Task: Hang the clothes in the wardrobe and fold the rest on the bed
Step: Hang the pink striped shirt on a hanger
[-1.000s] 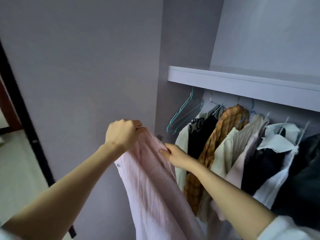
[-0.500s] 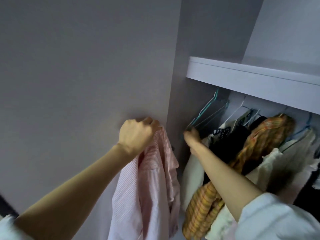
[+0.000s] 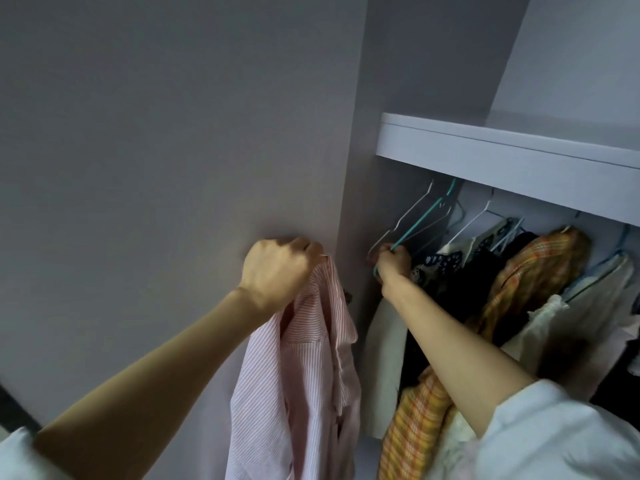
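Pink-and-white striped cotton shirt (image 3: 304, 368) hangs outside wardrobe, collar bunched in left hand (image 3: 277, 268) | right hand (image 3: 393, 263) fingers curled round empty teal wire hanger (image 3: 420, 218) | step: fetching hanger | next: likely unhook it, thread into shirt shoulders

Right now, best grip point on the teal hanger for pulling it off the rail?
Probably the near lower corner of the teal hanger, where the right hand already grips it. It is empty and slopes toward the open front, its hook hidden under the shelf. Come from the front left; hung clothes crowd its right.
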A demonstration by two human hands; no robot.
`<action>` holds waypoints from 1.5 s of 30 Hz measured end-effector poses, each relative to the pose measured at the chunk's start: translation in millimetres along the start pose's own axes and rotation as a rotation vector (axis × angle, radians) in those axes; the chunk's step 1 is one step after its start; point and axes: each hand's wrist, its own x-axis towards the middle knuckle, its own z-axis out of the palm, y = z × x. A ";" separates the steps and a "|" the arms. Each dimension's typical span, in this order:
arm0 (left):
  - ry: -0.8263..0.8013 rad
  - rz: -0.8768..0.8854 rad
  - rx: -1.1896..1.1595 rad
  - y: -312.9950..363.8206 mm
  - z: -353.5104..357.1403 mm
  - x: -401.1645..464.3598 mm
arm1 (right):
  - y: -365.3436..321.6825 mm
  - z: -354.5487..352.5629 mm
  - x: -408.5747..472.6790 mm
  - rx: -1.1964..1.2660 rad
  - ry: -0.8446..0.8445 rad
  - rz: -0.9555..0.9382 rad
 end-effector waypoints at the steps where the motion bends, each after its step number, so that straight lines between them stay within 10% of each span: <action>1: -0.010 -0.008 -0.010 1.0 -1.7 0.0 | -4.1 -5.8 -4.0 0.007 0.006 -0.017; 19: -0.396 -0.479 -0.476 1.4 -66.1 -86.3 | 21.7 -89.7 -226.8 0.220 -0.420 0.177; 38: -0.422 -0.525 -0.616 14.7 -132.5 -178.6 | 52.7 -140.1 -332.8 -0.580 0.048 -0.042; 45: -0.428 -0.580 -0.594 6.7 -129.9 -187.0 | 38.2 -147.8 -343.9 -0.088 -0.030 -0.283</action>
